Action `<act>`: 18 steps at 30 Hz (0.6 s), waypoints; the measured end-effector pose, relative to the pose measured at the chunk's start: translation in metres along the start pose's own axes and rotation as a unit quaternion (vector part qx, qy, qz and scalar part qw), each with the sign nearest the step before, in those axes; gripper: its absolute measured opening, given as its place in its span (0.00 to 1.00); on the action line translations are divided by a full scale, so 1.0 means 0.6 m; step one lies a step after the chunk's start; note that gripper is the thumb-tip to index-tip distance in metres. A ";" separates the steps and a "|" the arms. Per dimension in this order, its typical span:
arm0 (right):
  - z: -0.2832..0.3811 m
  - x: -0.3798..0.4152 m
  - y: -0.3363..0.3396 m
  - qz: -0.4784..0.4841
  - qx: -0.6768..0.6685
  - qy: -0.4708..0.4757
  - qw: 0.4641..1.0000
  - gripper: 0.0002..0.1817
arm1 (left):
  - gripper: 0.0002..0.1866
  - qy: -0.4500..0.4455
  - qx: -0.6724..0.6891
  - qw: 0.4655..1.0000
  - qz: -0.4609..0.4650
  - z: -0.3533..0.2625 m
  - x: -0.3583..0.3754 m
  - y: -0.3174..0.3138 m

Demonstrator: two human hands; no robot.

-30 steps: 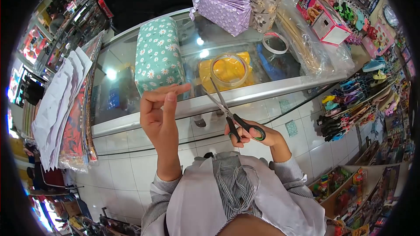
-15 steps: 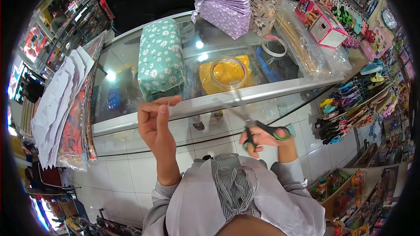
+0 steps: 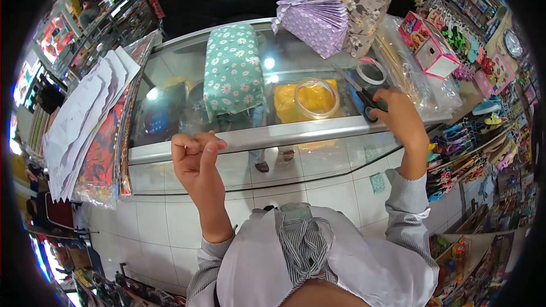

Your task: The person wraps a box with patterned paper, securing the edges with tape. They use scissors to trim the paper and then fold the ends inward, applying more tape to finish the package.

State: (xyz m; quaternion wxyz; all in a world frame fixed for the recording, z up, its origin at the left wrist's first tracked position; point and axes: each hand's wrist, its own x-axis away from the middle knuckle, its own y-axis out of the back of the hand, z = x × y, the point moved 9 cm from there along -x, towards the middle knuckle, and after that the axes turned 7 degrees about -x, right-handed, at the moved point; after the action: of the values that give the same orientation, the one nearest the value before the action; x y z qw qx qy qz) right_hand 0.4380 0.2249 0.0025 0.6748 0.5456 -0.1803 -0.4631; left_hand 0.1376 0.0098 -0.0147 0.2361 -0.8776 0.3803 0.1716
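Note:
My right hand (image 3: 397,115) is at the counter's front edge with its fingers at the handles of black-and-green scissors (image 3: 365,100). The blades lie on the glass and point away to the left, beside a roll of tape (image 3: 371,71). My left hand (image 3: 196,152) is raised before the metal edge, fingers curled and thumb against them; what it pinches, if anything, is too small to make out. Beyond it lies a box-shaped parcel in green daisy paper (image 3: 233,71). A larger clear tape roll (image 3: 317,115) sits between the hands, over something yellow.
On the glass counter (image 3: 176,74) stand a purple pleated parcel (image 3: 315,25) and a brown floral parcel (image 3: 352,5). A pink box (image 3: 429,45) rests on plastic-wrapped goods at right. White paper sheets (image 3: 91,113) lie at left. A black cable (image 3: 273,181) runs below the counter edge.
My right hand has carried the scissors from in front of my body up and right onto the glass. My left hand stays pinched and is slightly lower. The view has shifted a little.

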 end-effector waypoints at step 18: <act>0.313 0.052 -0.253 0.240 -0.760 -0.022 0.603 0.07 | 0.09 0.038 -0.053 0.998 0.010 0.033 0.008 0.062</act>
State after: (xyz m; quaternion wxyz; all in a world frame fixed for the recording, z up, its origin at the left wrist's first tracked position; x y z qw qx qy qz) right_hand 0.2483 0.0960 -0.0789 0.9289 -0.2378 0.0973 -0.2667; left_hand 0.1104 -0.0047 -0.0438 0.1727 -0.8911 0.3876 0.1607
